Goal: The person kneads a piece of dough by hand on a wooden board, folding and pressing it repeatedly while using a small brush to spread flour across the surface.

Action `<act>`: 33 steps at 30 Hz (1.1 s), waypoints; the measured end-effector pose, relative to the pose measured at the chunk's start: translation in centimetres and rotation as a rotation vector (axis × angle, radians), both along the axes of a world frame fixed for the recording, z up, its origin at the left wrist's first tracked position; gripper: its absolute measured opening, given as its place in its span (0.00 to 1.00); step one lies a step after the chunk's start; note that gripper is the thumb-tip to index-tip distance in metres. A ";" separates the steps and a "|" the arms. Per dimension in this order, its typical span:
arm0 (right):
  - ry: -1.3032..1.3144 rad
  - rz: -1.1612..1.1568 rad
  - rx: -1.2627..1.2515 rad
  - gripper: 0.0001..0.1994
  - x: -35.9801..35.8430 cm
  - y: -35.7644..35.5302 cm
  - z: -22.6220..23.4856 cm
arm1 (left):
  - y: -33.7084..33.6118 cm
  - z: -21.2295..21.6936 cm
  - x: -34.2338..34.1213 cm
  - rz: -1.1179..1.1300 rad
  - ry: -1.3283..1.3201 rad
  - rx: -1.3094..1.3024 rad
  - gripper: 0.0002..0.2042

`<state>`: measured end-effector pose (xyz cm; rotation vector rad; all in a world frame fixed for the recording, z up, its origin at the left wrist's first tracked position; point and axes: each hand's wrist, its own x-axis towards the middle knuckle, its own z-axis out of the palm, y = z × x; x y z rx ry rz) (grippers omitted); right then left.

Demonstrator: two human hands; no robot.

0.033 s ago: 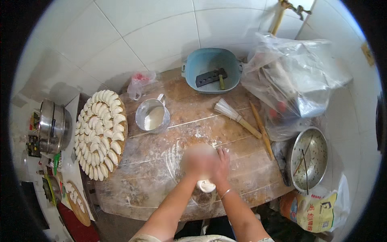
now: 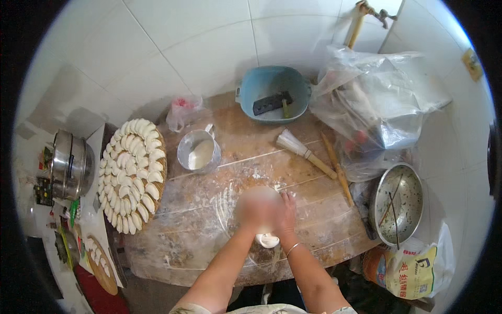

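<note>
White dough lies on the floury wooden board under my hands, with a smooth folded lump showing on the side toward me. My left hand is over the dough, and a blurred patch hides its fingers. Close against it, my right hand curves around the dough's right side with its fingertips pointing away from me. How much dough is under the palms is hidden. Flour is smeared in arcs around both hands.
A round tray of dumplings stands left. Beyond my hands are a metal cup of flour, a blue basin and a brush. A rolling pin, plastic bags and a steel bowl with chopsticks lie right.
The view has shifted very slightly. Both hands stay on the dough in nearly the same place, and nothing else has visibly moved.
</note>
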<state>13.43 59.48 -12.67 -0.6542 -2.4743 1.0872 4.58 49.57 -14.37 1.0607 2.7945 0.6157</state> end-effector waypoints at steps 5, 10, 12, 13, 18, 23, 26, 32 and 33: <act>-0.096 -0.015 -0.705 0.15 3.3 0.4 0.3 | 0.5 11.9 1.8 0.028 -0.417 0.326 0.18; -0.017 -0.077 -0.392 0.17 8.5 -6.1 2.4 | -1.6 8.5 9.1 0.284 -0.448 -0.157 0.17; -0.105 0.044 -0.067 0.20 11.7 -6.5 1.6 | -4.8 4.6 12.3 0.128 0.032 0.145 0.18; -0.151 0.094 0.101 0.22 12.7 -5.7 1.0 | -4.1 4.9 12.2 0.088 0.046 0.098 0.19; -0.172 0.024 0.060 0.28 8.1 -0.9 -0.7 | 0.2 5.7 8.4 0.015 -0.194 -0.206 0.22; -0.116 -0.002 0.174 0.23 4.0 2.7 -2.4 | 0.7 1.8 4.9 -0.194 -0.129 -0.114 0.17; -0.100 -0.067 0.166 0.18 1.6 4.9 -1.9 | 8.5 14.7 0.2 -0.279 -0.367 -0.689 0.14; -0.058 0.055 0.175 0.13 0.6 4.0 -1.2 | 4.8 10.8 0.8 -0.110 0.036 -0.147 0.16; -0.092 0.018 -0.279 0.13 0.6 3.0 1.7 | 3.1 6.4 1.0 -0.066 -0.033 -0.032 0.16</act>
